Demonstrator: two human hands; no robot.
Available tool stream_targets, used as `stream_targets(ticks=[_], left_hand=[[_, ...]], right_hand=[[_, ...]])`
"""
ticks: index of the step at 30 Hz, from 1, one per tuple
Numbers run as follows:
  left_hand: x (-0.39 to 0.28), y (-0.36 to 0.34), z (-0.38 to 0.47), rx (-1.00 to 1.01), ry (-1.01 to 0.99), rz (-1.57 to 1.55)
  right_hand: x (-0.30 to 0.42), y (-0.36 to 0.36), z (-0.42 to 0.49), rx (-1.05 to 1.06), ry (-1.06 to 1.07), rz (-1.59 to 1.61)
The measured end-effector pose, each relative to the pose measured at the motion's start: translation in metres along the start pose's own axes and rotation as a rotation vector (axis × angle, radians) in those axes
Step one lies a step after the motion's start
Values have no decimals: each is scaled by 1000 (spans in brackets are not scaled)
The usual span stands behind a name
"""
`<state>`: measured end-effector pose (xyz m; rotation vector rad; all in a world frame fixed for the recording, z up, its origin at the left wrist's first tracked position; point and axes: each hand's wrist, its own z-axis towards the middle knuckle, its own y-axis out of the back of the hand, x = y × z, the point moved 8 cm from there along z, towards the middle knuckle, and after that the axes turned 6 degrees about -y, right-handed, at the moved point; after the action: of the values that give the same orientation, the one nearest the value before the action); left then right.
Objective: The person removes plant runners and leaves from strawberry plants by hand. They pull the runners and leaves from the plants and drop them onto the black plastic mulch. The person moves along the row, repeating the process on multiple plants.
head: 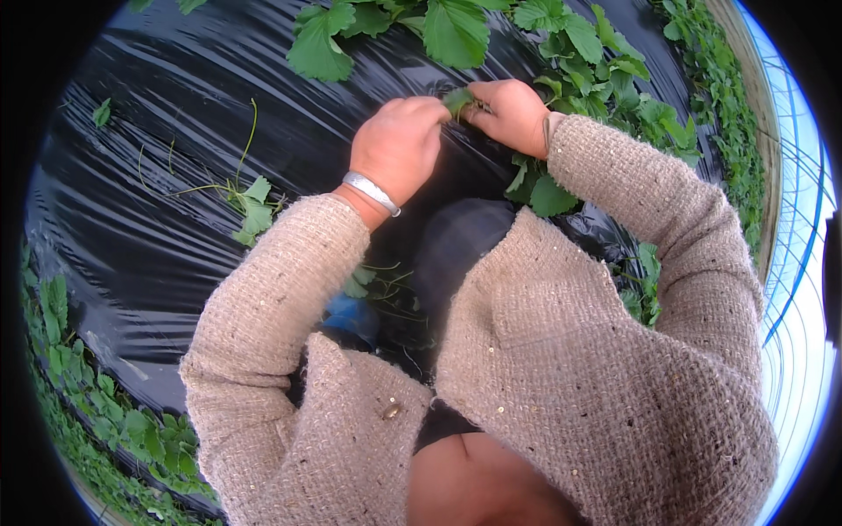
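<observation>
My right hand [510, 117] pinches a small green strawberry leaf [458, 100] and thin stem bits between thumb and fingers. Close on its left, my left hand [398, 141], with a silver bangle [370, 192] at the wrist, has its fingers bent toward the same leaf. The back of that hand hides whether its fingertips grip anything. Both hands are low over black plastic mulch film [309, 141]. A leafy strawberry plant [592, 72] grows just beyond my right hand, and more of its leaves [549, 194] show below that wrist.
Plucked leaves and stems [253, 204] lie on the film left of my left forearm. Large strawberry leaves [454, 33] hang in at the top. Rows of plants [131, 421] run along the lower left and far right [723, 112]. Something blue [350, 315] shows beneath my left sleeve.
</observation>
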<state>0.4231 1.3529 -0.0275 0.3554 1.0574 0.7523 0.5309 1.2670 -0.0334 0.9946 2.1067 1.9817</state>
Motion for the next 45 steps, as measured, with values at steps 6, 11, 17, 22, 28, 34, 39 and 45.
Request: stream_targets(ticks=[6, 11, 17, 22, 28, 34, 39, 45], left_hand=[[34, -33, 1, 177, 390, -180], [26, -50, 10, 190, 365, 2], [27, -51, -4, 78, 399, -143], [20, -52, -7, 84, 305, -173], [29, -50, -4, -2, 255, -232], [6, 4, 45, -135, 138, -217], [-23, 125, 101, -529, -39, -410], [39, 212, 66, 144, -33, -888]], right_hand=[[-3, 3, -1, 19, -73, -11], [-11, 15, -5, 126, -314, 227], [-4, 25, -31, 297, -383, 128], [-16, -22, -32, 311, -700, 730], [-28, -60, -26, 177, -888, 1496], [-6, -9, -12, -101, -791, 1524], [67, 129, 70, -84, 25, 1437], [99, 118, 37, 116, -94, 1054]])
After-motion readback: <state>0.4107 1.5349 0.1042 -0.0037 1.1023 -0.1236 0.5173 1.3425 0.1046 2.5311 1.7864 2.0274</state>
